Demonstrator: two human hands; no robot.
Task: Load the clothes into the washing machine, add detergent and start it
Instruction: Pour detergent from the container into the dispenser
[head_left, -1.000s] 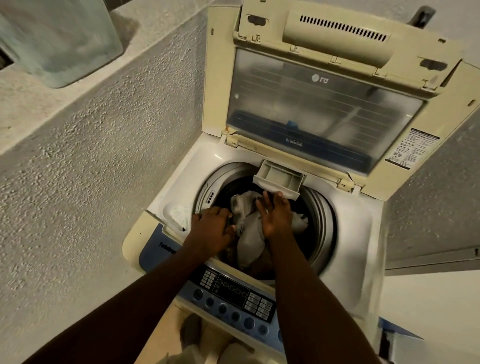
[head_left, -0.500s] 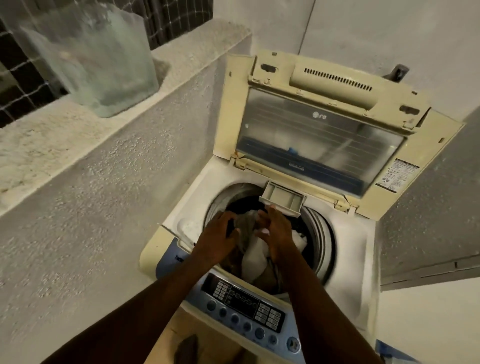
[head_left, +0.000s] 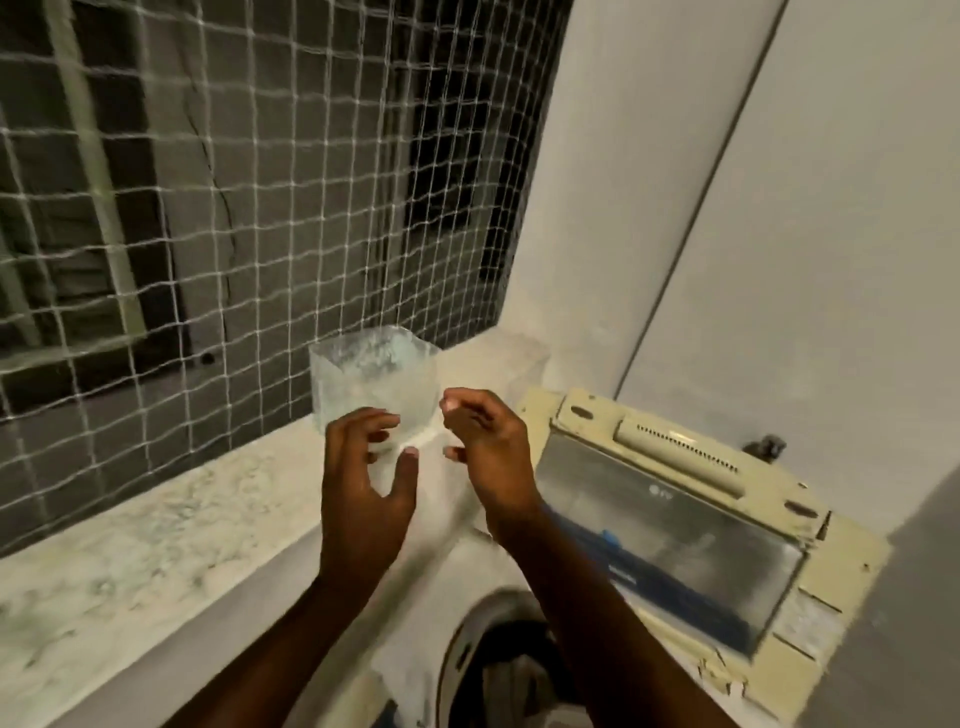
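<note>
Pale speckled ledge (head_left: 156, 525) under a netted window (head_left: 249, 171); a clear bag (head_left: 371, 379) stands upright, mouth up. Left hand (head_left: 363, 499) and right hand (head_left: 488, 457), fingers loosely spread, flank it.

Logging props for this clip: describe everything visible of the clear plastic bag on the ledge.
The clear plastic bag stands upright on the pale concrete ledge, in front of the netted window. It looks thin, crinkled and cloudy; its contents cannot be made out. The left hand and right hand, both open, reach toward its lower part; contact cannot be confirmed.
</note>
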